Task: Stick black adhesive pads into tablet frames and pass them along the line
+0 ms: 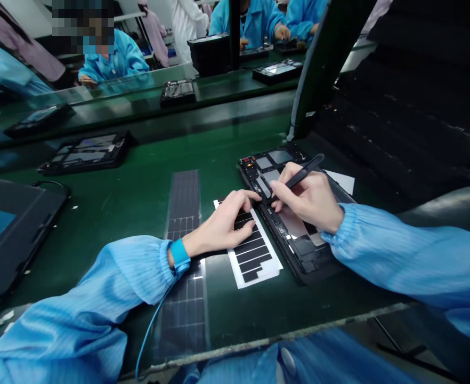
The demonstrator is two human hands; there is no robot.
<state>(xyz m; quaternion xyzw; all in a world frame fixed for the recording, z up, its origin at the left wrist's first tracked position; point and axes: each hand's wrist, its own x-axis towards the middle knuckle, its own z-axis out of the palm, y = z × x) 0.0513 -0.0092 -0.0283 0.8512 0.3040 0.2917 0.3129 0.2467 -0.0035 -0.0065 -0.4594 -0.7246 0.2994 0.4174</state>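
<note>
An opened black tablet chassis (294, 242) lies on the green belt in front of me. My right hand (310, 200) grips black tweezers (299, 175) like a pen, with the tips down at the chassis's left edge. My left hand (223, 224) rests on a white sheet of black adhesive strips (254, 256), its fingers curled and its fingertips touching the chassis edge right beside the tweezer tips. Whether a strip is held at the tips is hidden. A blue wrist strap (179, 255) with a cord circles my left wrist.
A grey gridded mat (184, 213) runs along the belt. Other opened tablets (87, 152) sit to the left and on the far bench (178, 92). A black tray (11, 229) lies at left. A dark slanted rack (411, 96) rises at right. People in blue coats work behind.
</note>
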